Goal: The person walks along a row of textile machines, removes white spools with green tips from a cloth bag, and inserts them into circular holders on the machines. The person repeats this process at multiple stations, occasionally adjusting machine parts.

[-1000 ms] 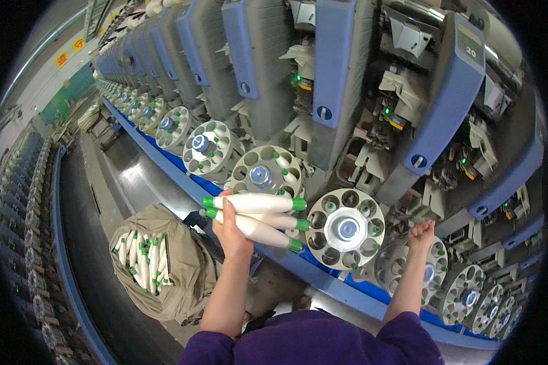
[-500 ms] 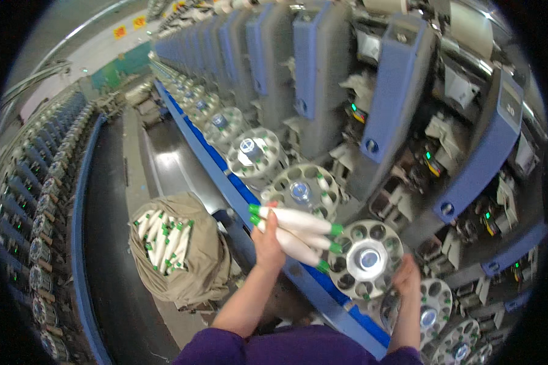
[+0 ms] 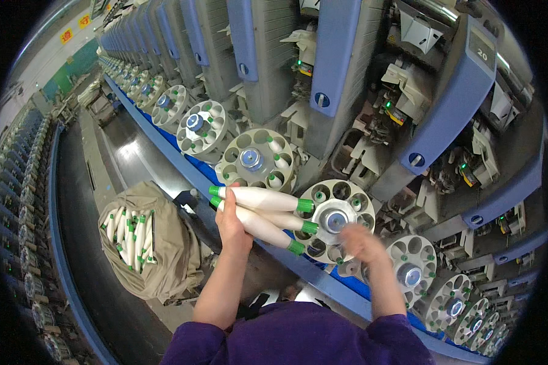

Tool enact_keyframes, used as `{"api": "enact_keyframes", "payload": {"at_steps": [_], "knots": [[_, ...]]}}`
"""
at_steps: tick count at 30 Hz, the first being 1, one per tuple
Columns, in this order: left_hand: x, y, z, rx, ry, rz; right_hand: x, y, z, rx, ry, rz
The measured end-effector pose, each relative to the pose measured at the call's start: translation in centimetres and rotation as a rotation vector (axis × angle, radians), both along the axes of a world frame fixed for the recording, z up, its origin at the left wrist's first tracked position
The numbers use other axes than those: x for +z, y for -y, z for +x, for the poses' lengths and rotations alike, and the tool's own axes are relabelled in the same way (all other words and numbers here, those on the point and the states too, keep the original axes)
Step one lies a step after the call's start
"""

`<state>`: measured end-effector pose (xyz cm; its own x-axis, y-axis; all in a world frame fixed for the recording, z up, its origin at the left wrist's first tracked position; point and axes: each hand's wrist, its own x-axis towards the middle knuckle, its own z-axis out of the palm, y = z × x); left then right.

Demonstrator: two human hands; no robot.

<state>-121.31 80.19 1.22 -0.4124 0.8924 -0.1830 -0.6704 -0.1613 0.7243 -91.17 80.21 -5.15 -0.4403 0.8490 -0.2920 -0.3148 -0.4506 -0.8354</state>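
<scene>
My left hand (image 3: pixel 232 231) is closed around several white yarn bobbins (image 3: pixel 265 199) with green ends, gripping them near their left ends. Their right ends reach over the left edge of a round magazine (image 3: pixel 337 208), a pale disc with a ring of holes and a shiny hub. Bobbin tips show in some of its holes. Over the hub's lower right is my right hand (image 3: pixel 362 243), its fingers smeared by motion; whether they hold anything is hidden. Just beyond, another round magazine (image 3: pixel 250 145) has a few white bobbins in its right-hand holes.
At the left stands a beige cloth sack (image 3: pixel 173 243) with many bobbins (image 3: pixel 134 237) in it. A blue rail (image 3: pixel 158 152) runs along the row of magazines. Tall blue-and-grey machine units (image 3: pixel 335 73) rise behind them. Another machine row (image 3: pixel 27 201) lines the far left.
The view has shifted, with the scene sliding left and up. My right hand has moved from the magazine's right edge to its hub. My left hand still grips the bobbins.
</scene>
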Motion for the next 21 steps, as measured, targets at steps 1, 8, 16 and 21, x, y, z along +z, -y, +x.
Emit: {"api": "enact_keyframes", "payload": {"at_steps": [1, 8, 16, 21], "knots": [[-0.9, -0.3, -0.2, 0.018, -0.043, 0.039, 0.8, -0.3, 2.7, -0.229, -0.018, -0.138], [-9.4, -2.7, 8.1, 0.176, -0.609, -0.086, 6.5, 2.6, 3.2, -0.003, 0.419, 0.229], [-9.7, 0.8, 12.0, 0.007, -1.007, 0.204, 9.9, 3.4, -0.7, 0.181, 0.378, 0.275], [-7.9, 3.5, 13.7, -0.677, -0.775, 0.352, 11.6, 2.8, -1.0, 0.192, 0.263, 0.352]]}}
